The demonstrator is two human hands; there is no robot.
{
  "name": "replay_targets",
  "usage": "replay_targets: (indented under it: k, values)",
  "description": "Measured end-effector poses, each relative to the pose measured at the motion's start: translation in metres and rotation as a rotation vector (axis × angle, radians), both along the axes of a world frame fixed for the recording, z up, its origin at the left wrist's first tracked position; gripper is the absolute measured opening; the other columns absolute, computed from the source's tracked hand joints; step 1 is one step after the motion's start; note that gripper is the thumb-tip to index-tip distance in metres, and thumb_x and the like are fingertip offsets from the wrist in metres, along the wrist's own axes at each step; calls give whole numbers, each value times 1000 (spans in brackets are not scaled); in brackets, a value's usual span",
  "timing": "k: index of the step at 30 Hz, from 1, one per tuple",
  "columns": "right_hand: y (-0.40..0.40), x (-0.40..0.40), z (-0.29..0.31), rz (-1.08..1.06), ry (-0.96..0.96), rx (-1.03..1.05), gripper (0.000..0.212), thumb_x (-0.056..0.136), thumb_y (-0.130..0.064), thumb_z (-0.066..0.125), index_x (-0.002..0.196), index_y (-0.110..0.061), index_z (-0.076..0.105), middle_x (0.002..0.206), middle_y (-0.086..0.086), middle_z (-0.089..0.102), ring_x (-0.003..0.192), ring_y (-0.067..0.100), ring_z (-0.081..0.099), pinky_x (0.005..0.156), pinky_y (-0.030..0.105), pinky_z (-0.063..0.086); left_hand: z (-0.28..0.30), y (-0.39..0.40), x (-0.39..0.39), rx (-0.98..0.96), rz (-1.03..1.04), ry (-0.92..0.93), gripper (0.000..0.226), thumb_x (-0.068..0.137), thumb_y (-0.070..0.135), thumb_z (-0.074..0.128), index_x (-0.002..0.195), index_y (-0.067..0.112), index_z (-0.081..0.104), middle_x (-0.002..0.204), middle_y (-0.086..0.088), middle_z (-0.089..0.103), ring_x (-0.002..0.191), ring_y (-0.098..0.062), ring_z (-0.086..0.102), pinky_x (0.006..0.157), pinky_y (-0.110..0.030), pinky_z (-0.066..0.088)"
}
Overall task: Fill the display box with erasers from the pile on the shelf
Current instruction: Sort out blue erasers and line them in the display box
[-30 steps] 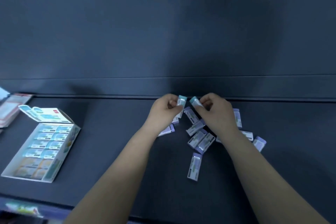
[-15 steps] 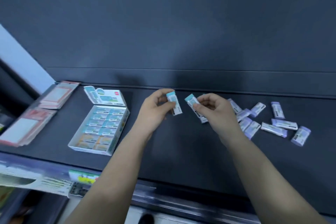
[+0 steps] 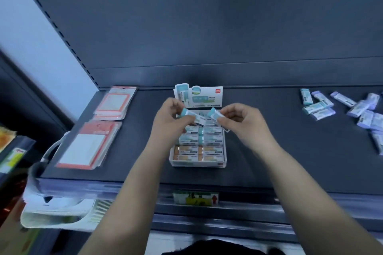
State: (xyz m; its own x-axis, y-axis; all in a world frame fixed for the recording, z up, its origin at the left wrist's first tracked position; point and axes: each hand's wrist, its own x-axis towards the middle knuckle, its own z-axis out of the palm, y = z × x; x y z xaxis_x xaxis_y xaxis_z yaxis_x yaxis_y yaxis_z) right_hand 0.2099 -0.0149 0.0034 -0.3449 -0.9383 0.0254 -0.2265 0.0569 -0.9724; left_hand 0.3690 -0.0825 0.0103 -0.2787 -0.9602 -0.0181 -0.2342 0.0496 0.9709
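The white display box (image 3: 196,164) sits mid-shelf with its printed lid flap (image 3: 204,96) standing up behind; rows of teal and orange erasers lie inside. My left hand (image 3: 172,122) pinches a teal-tipped eraser (image 3: 193,117) above the box's far rows. My right hand (image 3: 244,124) pinches a second teal-tipped eraser (image 3: 217,119) beside it, also over the box. The two erasers nearly meet above the box. The loose pile of erasers (image 3: 348,107), teal and purple, lies on the dark shelf (image 3: 269,161) at the far right.
Two stacks of red-bordered packets (image 3: 113,102) (image 3: 87,147) lie left of the box. A price label (image 3: 195,198) sits on the shelf's front rail. A white sheet or bag (image 3: 56,211) hangs below at the lower left. The shelf's back wall rises behind.
Both hands have carried their erasers left from the pile to above the display box. The view has swung left, so the box now sits centre and the pile far right.
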Motion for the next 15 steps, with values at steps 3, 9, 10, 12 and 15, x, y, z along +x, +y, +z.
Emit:
replay_targets:
  k: [3,9,10,12,15]
  values:
    - [-5,20,-1,-39,26,49,12,76,-13,71,73,-23,66,70,0,62,68,14,54,69,28,47,-3,-10,22,-14,-59,-37,29,77,4,63,83,30,53,91,-10,66,80,-25,63,63,-26,46]
    - [-3,34,-4,-71,111,104,10,76,-14,72,75,-21,66,71,0,61,66,12,54,67,24,46,-13,-13,40,-50,-145,-176,24,75,8,67,69,29,60,91,-18,66,70,-13,53,57,-15,42]
    - [-2,34,-5,-65,129,116,9,75,-14,72,75,-20,67,72,1,62,65,11,54,66,23,46,-14,-12,41,-64,-165,-199,24,75,9,68,68,30,60,87,-16,66,68,-10,51,58,-16,41]
    - [0,31,-5,-52,158,127,8,75,-14,72,74,-21,67,73,2,63,63,10,53,64,21,46,-15,-11,43,-93,-216,-244,22,75,12,70,69,31,60,69,-7,58,57,-2,44,54,-12,38]
    - [1,26,-8,-37,195,141,12,75,-15,73,71,-24,67,70,0,63,59,5,51,60,17,44,-17,-9,46,-106,-265,-295,13,75,14,72,74,24,65,56,7,44,47,1,40,48,-5,33]
